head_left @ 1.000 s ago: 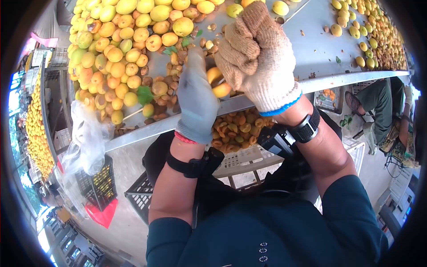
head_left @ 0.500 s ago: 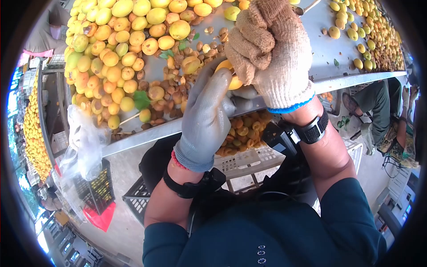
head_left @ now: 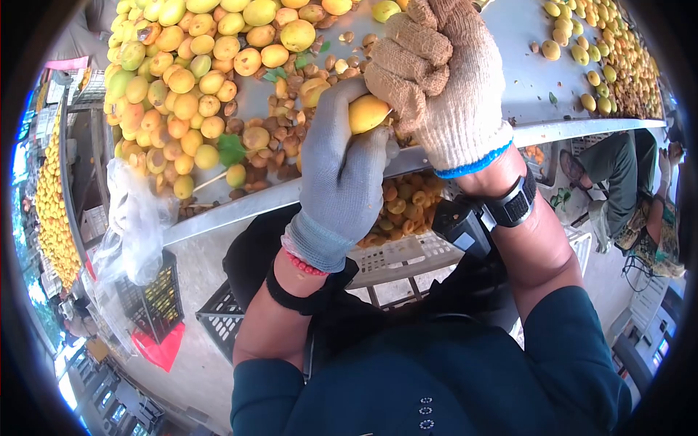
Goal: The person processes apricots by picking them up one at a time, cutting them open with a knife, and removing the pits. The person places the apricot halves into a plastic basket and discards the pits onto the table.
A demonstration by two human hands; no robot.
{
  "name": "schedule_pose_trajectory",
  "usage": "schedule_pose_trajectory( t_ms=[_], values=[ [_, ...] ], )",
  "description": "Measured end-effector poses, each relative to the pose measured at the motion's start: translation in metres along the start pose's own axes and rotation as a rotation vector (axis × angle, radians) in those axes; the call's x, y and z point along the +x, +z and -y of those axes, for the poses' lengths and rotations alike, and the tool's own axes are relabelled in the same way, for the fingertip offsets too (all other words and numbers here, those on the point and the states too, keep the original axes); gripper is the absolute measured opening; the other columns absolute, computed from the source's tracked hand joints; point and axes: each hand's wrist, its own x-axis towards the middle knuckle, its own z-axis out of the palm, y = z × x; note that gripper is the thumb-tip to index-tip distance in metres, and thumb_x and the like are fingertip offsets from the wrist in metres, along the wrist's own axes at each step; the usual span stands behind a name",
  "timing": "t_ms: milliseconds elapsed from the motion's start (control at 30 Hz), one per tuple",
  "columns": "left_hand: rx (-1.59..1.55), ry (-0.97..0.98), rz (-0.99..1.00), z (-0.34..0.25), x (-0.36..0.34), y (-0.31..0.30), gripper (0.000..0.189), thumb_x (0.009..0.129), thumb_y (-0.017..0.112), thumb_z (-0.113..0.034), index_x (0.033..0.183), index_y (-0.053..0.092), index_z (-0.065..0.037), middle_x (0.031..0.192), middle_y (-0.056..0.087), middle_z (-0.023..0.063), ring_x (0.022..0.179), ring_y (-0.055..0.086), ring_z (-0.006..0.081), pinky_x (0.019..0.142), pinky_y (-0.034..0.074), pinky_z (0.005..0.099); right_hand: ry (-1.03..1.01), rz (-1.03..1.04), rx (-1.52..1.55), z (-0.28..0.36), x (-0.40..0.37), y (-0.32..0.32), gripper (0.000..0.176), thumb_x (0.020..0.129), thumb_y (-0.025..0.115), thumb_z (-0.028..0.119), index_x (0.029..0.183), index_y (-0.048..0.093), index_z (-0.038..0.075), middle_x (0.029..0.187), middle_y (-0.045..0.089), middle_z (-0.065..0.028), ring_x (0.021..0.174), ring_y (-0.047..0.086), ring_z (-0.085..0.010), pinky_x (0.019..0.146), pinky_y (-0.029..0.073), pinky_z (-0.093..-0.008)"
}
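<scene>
My left hand (head_left: 340,178), in a grey coated glove, is closed around a yellow apricot (head_left: 368,115). Right against the fruit is my right hand (head_left: 462,91), in a knitted white glove with a tan palm and a blue cuff. Its fingers are curled into a fist around something mostly hidden; only a small end (head_left: 480,5) shows above. Under both hands, the metal table (head_left: 225,219) carries a heap of apricots (head_left: 185,80) at the left and scattered brown pits (head_left: 280,120) nearer me.
Below the table edge stands a white crate (head_left: 396,256) with opened apricots (head_left: 407,211). A plastic bag (head_left: 134,225) hangs at the left above a black crate (head_left: 160,294). More apricots (head_left: 625,65) lie far right, near a seated person's leg (head_left: 614,171).
My left hand has rotated, and the apricot now shows a rounded outer side instead of split-looking parts. My right fist remains close to it; the thin stick above it is less visible.
</scene>
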Motion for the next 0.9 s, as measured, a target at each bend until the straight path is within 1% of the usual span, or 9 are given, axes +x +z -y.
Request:
schedule_pose_trajectory(
  t_ms=[133,233,300,467,533,567,667,800,900],
  values=[
    [-0.101,-0.103,-0.025,-0.005,-0.002,0.005,0.04,0.092,0.045,-0.007,0.13,0.047,0.007,0.098,0.06,0.0118,0.075,0.059,0.0148,0.069,0.05,0.0276,0.007,-0.038,-0.011,0.002,-0.002,0.003,0.036,0.106,0.038,0.044,0.082,0.043,0.017,0.057,0.038,0.004,0.045,0.036,-0.0104,0.039,0.03,-0.0266],
    [-0.595,-0.321,-0.017,-0.009,0.0,0.004,0.035,0.092,0.044,-0.001,0.126,0.049,0.005,0.103,0.061,0.0101,0.075,0.061,0.0112,0.063,0.05,0.0243,-0.089,0.033,-0.225,-0.001,-0.002,0.0,0.033,0.105,0.042,0.042,0.084,0.043,0.017,0.059,0.04,0.0029,0.046,0.036,-0.0108,0.039,0.031,-0.027],
    [-0.656,-0.327,-0.022,-0.004,-0.001,0.0,0.037,0.092,0.043,-0.002,0.128,0.049,0.006,0.105,0.062,0.0115,0.075,0.062,0.012,0.062,0.051,0.0242,-0.07,0.065,-0.333,0.0,-0.008,0.008,0.03,0.104,0.046,0.04,0.085,0.043,0.017,0.062,0.042,0.0016,0.046,0.036,-0.0111,0.039,0.031,-0.0276],
    [-0.773,-0.276,-0.059,-0.006,0.0,-0.001,0.039,0.091,0.044,-0.001,0.129,0.048,0.007,0.109,0.062,0.0145,0.075,0.064,0.0144,0.063,0.052,0.0235,-0.114,0.087,-0.22,-0.002,-0.001,0.001,0.035,0.104,0.044,0.045,0.084,0.045,0.017,0.059,0.041,0.0025,0.044,0.036,-0.0116,0.038,0.032,-0.028],
    [-0.556,-0.271,-0.031,-0.009,-0.001,-0.001,0.046,0.091,0.041,-0.007,0.135,0.043,0.009,0.105,0.061,0.0163,0.074,0.059,0.0165,0.063,0.047,0.0268,-0.116,0.171,-0.254,0.001,0.005,0.007,0.037,0.104,0.043,0.047,0.083,0.046,0.017,0.057,0.041,0.0032,0.043,0.036,-0.0118,0.038,0.032,-0.0283],
    [-0.503,-0.269,-0.016,-0.011,-0.001,-0.001,0.048,0.091,0.041,-0.008,0.136,0.042,0.01,0.103,0.06,0.0166,0.074,0.057,0.017,0.064,0.046,0.0274,-0.02,-0.05,-0.092,-0.001,-0.005,0.012,0.036,0.106,0.04,0.044,0.081,0.045,0.018,0.058,0.041,0.0042,0.042,0.035,-0.0108,0.037,0.032,-0.0266],
    [-0.462,-0.267,0.027,-0.016,-0.002,-0.003,0.049,0.091,0.042,-0.007,0.136,0.041,0.01,0.1,0.059,0.0163,0.073,0.056,0.0172,0.064,0.046,0.0275,-0.039,-0.058,-0.071,-0.002,0.003,0.004,0.036,0.107,0.036,0.042,0.08,0.044,0.02,0.058,0.041,0.0052,0.042,0.035,-0.0094,0.036,0.031,-0.0246],
    [-0.253,-0.161,-0.011,-0.011,-0.007,0.0,0.047,0.091,0.045,-0.005,0.135,0.043,0.009,0.098,0.058,0.014,0.073,0.056,0.0161,0.066,0.047,0.0269,-0.051,0.029,-0.126,-0.002,0.003,0.008,0.035,0.108,0.031,0.038,0.08,0.042,0.02,0.058,0.039,0.0058,0.043,0.035,-0.0084,0.036,0.03,-0.0237],
    [-0.261,-0.22,-0.011,-0.015,-0.008,0.004,0.047,0.09,0.046,-0.004,0.136,0.042,0.009,0.1,0.059,0.0131,0.075,0.057,0.0156,0.067,0.048,0.0271,-0.038,0.058,-0.066,-0.001,0.009,-0.003,0.037,0.108,0.03,0.039,0.079,0.041,0.019,0.057,0.038,0.0062,0.043,0.034,-0.0088,0.036,0.03,-0.024]
  ],
)
